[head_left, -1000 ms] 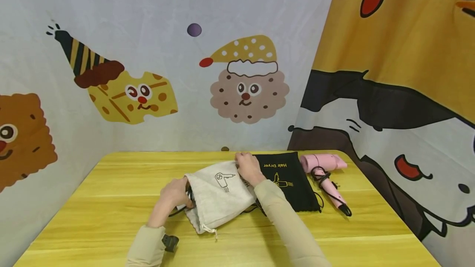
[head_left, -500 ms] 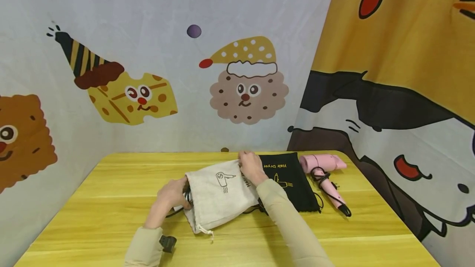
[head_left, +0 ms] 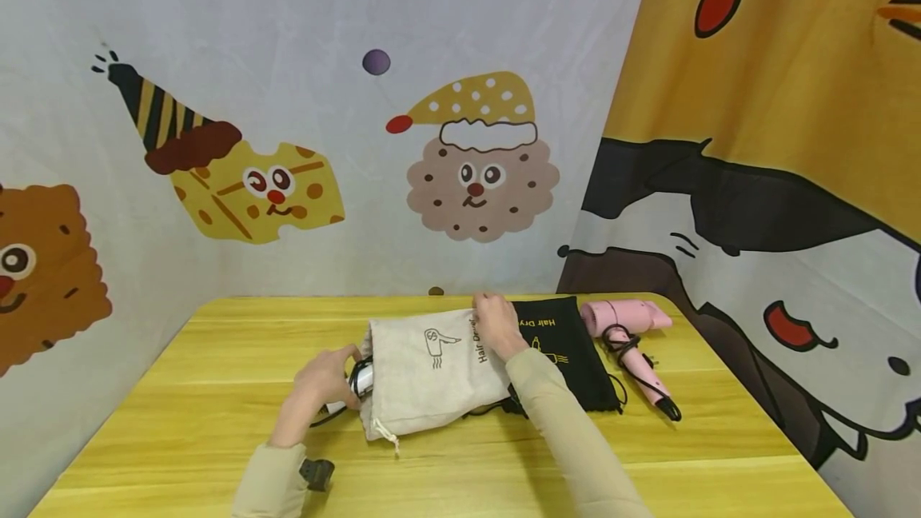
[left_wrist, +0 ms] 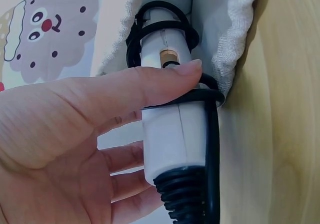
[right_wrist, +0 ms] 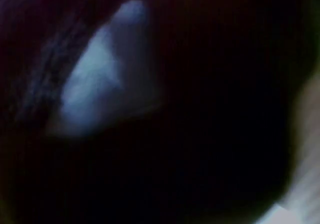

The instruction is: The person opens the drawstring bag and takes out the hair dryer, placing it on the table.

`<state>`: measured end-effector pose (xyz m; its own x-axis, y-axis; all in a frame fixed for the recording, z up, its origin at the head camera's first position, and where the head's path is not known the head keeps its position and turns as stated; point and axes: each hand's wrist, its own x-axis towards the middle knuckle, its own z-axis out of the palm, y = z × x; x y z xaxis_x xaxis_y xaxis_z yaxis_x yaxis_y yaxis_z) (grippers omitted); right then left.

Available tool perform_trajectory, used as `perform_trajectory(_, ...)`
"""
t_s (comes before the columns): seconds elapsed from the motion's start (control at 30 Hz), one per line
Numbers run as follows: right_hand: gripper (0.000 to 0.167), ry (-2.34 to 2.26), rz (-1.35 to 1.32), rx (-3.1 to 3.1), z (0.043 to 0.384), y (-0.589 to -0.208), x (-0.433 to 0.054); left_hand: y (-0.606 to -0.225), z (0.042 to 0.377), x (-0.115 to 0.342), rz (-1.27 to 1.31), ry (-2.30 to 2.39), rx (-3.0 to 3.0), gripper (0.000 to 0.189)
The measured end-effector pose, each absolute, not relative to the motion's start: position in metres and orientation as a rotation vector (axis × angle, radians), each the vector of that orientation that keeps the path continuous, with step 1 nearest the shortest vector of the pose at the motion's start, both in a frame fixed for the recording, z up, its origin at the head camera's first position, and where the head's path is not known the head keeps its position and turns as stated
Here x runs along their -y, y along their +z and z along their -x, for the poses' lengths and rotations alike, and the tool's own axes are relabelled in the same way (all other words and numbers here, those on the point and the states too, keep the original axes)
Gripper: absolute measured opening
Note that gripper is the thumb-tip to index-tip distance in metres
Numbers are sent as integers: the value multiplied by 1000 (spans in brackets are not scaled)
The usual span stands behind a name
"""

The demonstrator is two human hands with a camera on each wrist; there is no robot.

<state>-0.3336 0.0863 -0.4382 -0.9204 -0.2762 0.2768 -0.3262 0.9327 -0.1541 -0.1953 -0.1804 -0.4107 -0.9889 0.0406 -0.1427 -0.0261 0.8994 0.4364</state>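
Observation:
My left hand grips the white handle of a hair dryer, thumb across it and fingers behind. Black cord is wound around that handle. The rest of the dryer is hidden inside a cream drawstring bag, which lies on its side with its mouth toward my left hand. At the bag's closed end, my right hand pinches the cloth near the printed words. Its fingertips are partly hidden in the head view, and the right wrist view is too dark to show them.
Beneath and beside my right forearm lies a black drawstring bag printed "Hair Dryer". A pink hair dryer with its cord wrapped around the handle rests at the right. The wooden table ends at a cartoon-printed curtain.
My right hand and the cream bag have shifted right, while my left hand has moved left. More of the white handle now shows outside the bag's mouth.

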Motion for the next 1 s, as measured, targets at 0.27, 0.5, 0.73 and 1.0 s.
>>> perform_trajectory(0.27,10,366,-626,2807,326,-438,-92,-411,194,179,-28,647,-2929,75)
perform_trajectory(0.5,30,342,-880,2904,313,-438,-95,-413,194,174,-82,571,-2962,81)
perform_trajectory(0.73,35,153,-994,3019,306,-448,-90,-418,198,171,-69,550,-3018,69)
perform_trajectory(1.0,25,-65,-1004,2985,299,-451,-81,-415,201,173,-44,564,-3004,71)
